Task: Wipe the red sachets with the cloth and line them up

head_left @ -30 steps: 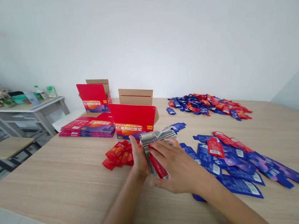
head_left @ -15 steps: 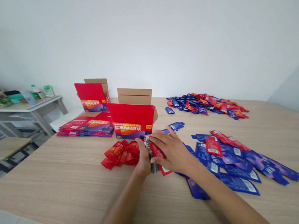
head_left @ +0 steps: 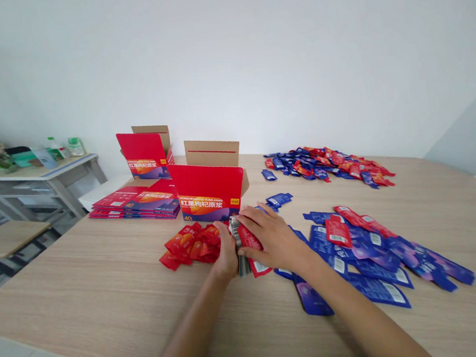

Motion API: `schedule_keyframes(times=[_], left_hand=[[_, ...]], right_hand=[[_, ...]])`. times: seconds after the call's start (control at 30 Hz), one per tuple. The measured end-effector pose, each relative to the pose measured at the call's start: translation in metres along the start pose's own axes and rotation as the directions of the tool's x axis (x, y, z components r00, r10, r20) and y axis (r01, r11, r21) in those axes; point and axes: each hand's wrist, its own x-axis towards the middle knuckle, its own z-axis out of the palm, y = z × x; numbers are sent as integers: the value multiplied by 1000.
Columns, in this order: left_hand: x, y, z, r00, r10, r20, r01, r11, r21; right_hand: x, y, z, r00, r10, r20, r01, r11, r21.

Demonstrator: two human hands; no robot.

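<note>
My left hand (head_left: 226,252) is closed around the left side of a standing stack (head_left: 242,265) whose thin grey and white edges face me. It looks like sachets pressed together. Against the stack's right side, my right hand (head_left: 270,235) holds a red sachet (head_left: 251,237), with its fingers bent over the top. Left of my left hand lies a loose heap of red sachets (head_left: 187,244). Just behind my hands stands an open red and purple carton (head_left: 209,190) with its flaps raised. Blue sachets (head_left: 335,259), with a few red ones on top, spread out beside my right forearm.
A second open carton (head_left: 145,154) stands at the back left, behind a pile of flat red and purple cartons (head_left: 137,201). A mixed heap of red and blue sachets (head_left: 326,165) lies near the wall. Farther left are a desk (head_left: 48,170) and a stool (head_left: 10,236).
Both hands stay at the stack, with only a slight shift of the right fingers over the red sachet. The whole view has moved slightly.
</note>
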Motion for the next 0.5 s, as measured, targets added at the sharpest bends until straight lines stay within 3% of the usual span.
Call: schedule_keyframes(times=[0.17,0.37,0.5], left_hand=[[-2,9,9,1000,-12,-20,12,1000,2],[-5,7,18,999,0,-40,0,1000,1],[0,1,15,998,36,-56,-36,999,-6]], right_hand=[[1,-4,3,999,-12,-30,12,1000,-18],[1,-12,15,975,180,-127,-191,978,-79],[0,-14,30,945,213,-247,-231,972,-48]])
